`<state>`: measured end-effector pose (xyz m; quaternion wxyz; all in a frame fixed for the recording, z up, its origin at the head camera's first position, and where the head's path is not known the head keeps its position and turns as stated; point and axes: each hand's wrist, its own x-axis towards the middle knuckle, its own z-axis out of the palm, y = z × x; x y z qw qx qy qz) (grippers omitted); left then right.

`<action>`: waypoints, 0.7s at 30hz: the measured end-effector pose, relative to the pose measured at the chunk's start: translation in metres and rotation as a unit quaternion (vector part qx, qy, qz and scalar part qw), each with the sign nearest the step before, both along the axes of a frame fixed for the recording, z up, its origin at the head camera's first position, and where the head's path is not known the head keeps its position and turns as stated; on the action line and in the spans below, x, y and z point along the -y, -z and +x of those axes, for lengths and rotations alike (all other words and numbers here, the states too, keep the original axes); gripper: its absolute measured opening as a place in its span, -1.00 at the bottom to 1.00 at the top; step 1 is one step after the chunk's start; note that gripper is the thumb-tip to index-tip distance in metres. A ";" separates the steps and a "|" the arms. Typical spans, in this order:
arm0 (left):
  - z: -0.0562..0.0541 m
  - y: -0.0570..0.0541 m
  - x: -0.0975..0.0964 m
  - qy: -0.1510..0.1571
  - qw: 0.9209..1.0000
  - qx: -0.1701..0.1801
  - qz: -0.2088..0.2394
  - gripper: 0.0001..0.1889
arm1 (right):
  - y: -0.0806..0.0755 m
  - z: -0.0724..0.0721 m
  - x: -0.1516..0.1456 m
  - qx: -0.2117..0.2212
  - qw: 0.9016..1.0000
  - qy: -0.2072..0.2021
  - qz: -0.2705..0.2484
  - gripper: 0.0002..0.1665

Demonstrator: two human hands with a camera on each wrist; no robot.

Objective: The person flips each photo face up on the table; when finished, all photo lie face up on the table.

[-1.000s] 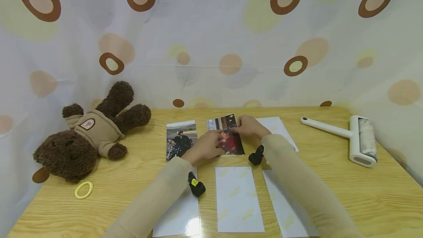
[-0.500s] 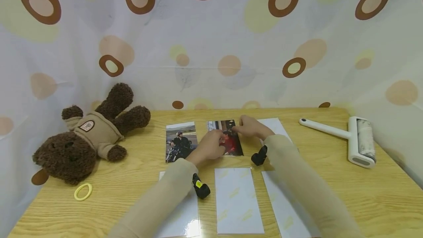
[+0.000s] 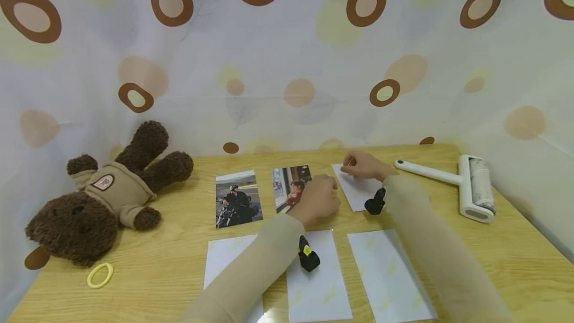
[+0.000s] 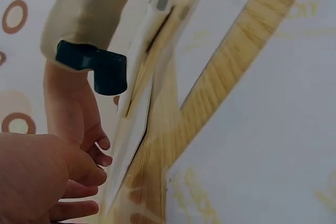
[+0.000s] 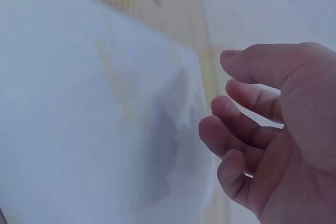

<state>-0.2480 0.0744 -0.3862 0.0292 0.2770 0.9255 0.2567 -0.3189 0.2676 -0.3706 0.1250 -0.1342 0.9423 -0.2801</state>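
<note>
Head view, and it's right hand (image 3: 365,165) relaxed and empty, card (image 3: 356,191) beneath; left hand (image 3: 318,198) likewise, photo (image 3: 288,185) partly behind it, both low, likely because those lie flat.

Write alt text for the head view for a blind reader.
A right hand reaches over a white card on a wooden table, and the left hand partly hides a photo. Left of that lies a motorcycle photo; nearer are three white sheets. A brown teddy bear lies at left, a white lint roller at right.
</note>
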 end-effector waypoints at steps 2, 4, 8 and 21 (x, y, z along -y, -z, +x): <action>0.002 0.001 -0.013 -0.003 0.999 -0.031 -0.041 -0.72 | 0.003 -0.001 -0.009 -0.010 1.000 0.005 0.008 -0.72; 0.004 0.000 -0.023 0.002 0.996 -0.046 -0.075 -0.71 | 0.004 -0.002 -0.017 -0.024 1.000 0.003 0.018 -0.70; 0.008 -0.002 -0.037 0.013 0.993 -0.042 -0.110 -0.69 | 0.005 0.000 -0.026 -0.050 0.998 0.006 0.024 -0.63; 0.014 0.006 -0.050 0.011 0.982 -0.049 -0.184 -0.65 | 0.023 -0.011 -0.039 -0.098 0.990 -0.021 0.104 -0.38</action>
